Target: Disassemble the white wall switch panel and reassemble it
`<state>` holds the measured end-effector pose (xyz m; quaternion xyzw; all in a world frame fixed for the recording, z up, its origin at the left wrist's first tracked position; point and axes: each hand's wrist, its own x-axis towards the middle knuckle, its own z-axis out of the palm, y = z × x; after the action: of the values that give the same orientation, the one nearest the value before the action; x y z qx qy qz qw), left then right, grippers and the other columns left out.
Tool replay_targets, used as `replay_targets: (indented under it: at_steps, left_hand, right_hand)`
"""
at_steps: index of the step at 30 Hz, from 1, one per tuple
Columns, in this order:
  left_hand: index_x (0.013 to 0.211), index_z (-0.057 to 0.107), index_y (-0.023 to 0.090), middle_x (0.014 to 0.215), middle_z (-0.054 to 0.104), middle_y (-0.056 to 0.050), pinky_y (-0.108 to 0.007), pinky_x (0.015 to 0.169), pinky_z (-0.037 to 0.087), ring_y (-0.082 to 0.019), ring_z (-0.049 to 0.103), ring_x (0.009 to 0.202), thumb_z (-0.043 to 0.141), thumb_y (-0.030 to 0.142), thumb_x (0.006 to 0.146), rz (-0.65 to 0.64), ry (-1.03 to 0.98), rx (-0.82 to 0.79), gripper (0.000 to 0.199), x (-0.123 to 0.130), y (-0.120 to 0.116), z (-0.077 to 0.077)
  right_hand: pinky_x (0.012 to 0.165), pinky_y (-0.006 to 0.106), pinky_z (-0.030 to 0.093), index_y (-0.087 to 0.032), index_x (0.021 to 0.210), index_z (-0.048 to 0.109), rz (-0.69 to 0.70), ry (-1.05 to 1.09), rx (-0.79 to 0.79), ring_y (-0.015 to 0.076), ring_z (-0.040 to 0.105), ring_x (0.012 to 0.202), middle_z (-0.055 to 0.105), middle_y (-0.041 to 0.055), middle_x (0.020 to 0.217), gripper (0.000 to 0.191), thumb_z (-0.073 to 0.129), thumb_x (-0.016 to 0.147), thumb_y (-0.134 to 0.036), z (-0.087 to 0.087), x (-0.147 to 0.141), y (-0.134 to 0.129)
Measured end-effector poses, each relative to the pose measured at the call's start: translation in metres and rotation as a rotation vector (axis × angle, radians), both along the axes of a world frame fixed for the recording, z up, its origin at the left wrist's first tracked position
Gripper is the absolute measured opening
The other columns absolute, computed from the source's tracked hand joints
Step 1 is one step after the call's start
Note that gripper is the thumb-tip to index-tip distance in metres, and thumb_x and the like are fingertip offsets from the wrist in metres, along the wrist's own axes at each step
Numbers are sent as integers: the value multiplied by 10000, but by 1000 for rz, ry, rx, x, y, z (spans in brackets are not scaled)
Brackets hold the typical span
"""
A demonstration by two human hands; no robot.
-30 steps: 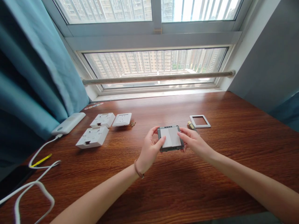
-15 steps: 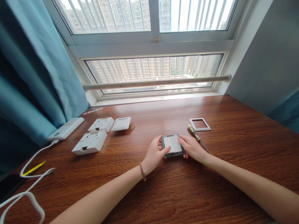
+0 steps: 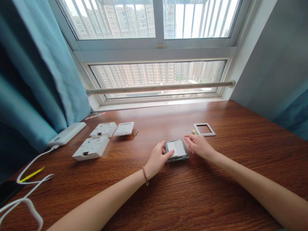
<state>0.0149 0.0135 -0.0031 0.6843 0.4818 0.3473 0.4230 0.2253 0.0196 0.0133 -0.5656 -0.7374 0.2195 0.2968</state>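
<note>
My left hand [image 3: 160, 154] grips the left side of a wall switch [image 3: 178, 148], its thumb over the white rocker face. The switch has a dark grey frame around two white rockers. Just to its right, my right hand [image 3: 199, 146] is off the switch, fingers loosely curled and apart, with nothing seen in them. Behind that hand lies a screwdriver [image 3: 194, 132]; only the end of its yellowish handle shows. A white square cover frame [image 3: 211, 132] rests on the table beyond it.
Two white mounting boxes [image 3: 92, 148] stand at the left, beside a white socket panel [image 3: 124, 128] and several small screws [image 3: 135, 133]. Farther left are a white power strip [image 3: 67, 133] with a cable [image 3: 31, 183] and a yellow stick [image 3: 32, 174]. The window [image 3: 158, 77] is behind the table.
My right hand has let go of the switch and moved slightly up and right, covering most of the screwdriver. My left hand keeps its hold on the switch.
</note>
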Motion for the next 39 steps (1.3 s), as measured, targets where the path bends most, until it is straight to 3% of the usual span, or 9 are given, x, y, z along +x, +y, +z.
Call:
replay_targets:
  at_steps: [2, 4, 9, 13, 21, 26, 31, 36, 39]
  left_hand:
    - [1063, 498, 112, 598, 483, 39, -229, 484, 383, -102, 458, 496, 583, 367, 729, -10, -6, -21, 429, 0, 0, 2]
    - [1044, 499, 120, 575, 469, 52, -220, 462, 368, -95, 448, 466, 585, 374, 723, -15, -18, -37, 418, 0, 0, 3]
    - [1042, 476, 131, 586, 482, 57, -211, 447, 372, -90, 459, 447, 587, 426, 713, 2, -50, -55, 455, -1, -1, 2]
    - [1079, 446, 124, 665, 510, 39, -209, 453, 389, -79, 477, 449, 578, 432, 720, 24, -65, -68, 491, -1, -2, 6]
    - [1164, 346, 154, 961, 450, -33, -215, 462, 426, -34, 469, 460, 466, 428, 804, 107, -137, -54, 468, 0, -2, -1]
    - [1166, 403, 170, 1033, 409, -69, -291, 679, 475, -132, 521, 758, 512, 405, 788, 239, -16, 191, 457, -4, -4, 0]
    - [1134, 470, 207, 1174, 405, -82, -371, 932, 386, -222, 422, 1122, 522, 355, 798, 113, -3, 296, 371, -5, -6, 7]
    - [1157, 445, 170, 1226, 453, -105, -384, 1010, 310, -216, 423, 1164, 429, 366, 855, 127, -158, 187, 361, -6, -1, 3]
    - [1193, 439, 160, 1257, 464, -116, -392, 1008, 313, -242, 412, 1188, 471, 405, 826, 106, -237, 99, 442, -6, 2, 1]
  right_hand:
    - [652, 301, 477, -171, 962, 619, -86, -102, 171, 187, 618, 642, 646, 56, 704, 300, 403, 859, -353, 6, 21, 16]
    - [803, 375, 441, -150, 1017, 599, -150, -114, 220, 243, 598, 849, 642, 114, 902, 308, 419, 842, -330, 9, 49, 34]
    - [999, 445, 318, -159, 1173, 511, -124, -138, 180, 310, 438, 1166, 528, 142, 1211, 576, 649, 660, -380, 0, 116, 65]
    - [1021, 419, 319, -158, 1262, 437, -36, -137, 54, 310, 421, 1201, 472, 155, 1292, 762, 711, 590, -388, -11, 140, 66]
    - [983, 383, 379, -153, 1275, 408, 0, -58, -28, 290, 512, 1106, 519, 140, 1230, 818, 734, 561, -384, -17, 147, 67]
    - [973, 375, 380, -144, 1321, 274, -83, 87, 42, 264, 506, 1110, 498, 168, 1208, 833, 665, 652, -449, -9, 132, 67]
    - [949, 413, 400, -197, 1278, 312, 12, 349, 76, 252, 508, 1098, 493, 138, 1182, 784, 673, 642, -479, 11, 76, 49]
    - [980, 414, 360, -210, 1288, 297, 215, 228, 154, 239, 488, 1105, 488, 109, 1201, 820, 721, 617, -416, 15, 21, 10]
    - [980, 419, 351, -196, 1305, 269, 248, 132, 160, 246, 464, 1129, 467, 120, 1222, 838, 705, 632, -437, 8, 1, -8]
